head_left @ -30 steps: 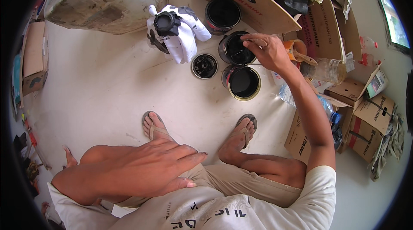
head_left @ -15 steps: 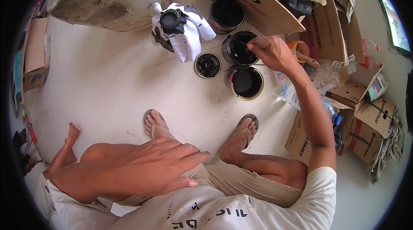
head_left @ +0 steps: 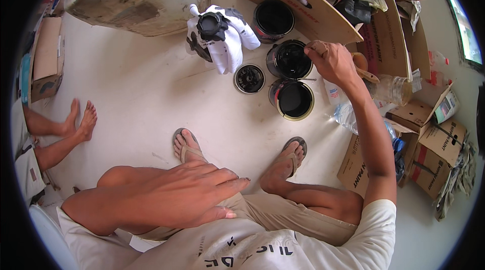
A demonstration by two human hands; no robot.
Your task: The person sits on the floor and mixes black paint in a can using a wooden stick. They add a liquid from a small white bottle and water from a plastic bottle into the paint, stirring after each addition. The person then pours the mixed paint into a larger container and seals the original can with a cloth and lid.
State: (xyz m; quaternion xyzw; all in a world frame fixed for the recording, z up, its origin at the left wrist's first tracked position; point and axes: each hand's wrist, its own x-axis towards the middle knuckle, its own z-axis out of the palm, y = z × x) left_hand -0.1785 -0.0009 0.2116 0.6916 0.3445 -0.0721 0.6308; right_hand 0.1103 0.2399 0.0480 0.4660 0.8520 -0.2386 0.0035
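Hanging over the right rim of the middle black can (head_left: 271,63), in the head view, the right hand (head_left: 334,63) has its grip narrow, fingers drawn together; whether it pinches something thin, I cannot tell. The left hand (head_left: 187,191) lies across the lap, its grip loose, fingers stretched out, with nothing seen in it.

The middle can stands right of centre on the floor (head_left: 126,78), toward its far side, between an upper can (head_left: 256,30) and a lower can (head_left: 274,95) with a pale rim. A round dark lid (head_left: 249,78) lies flat just to the left.

The step in hand looks like fingertip work at the can's mouth. The next move probably calls for a steady wrist and a level can, since something dark and glossy sits inside.

The tightest edges are beyond and to the right: a cardboard panel (head_left: 303,5) stands close to the upper can, while a clear jar (head_left: 391,89) and a wooden handle (head_left: 367,74) crowd the wrist's side. The floor opens out toward its left side, past a white cloth bundle (head_left: 225,47), and toward the near edge before the feet.
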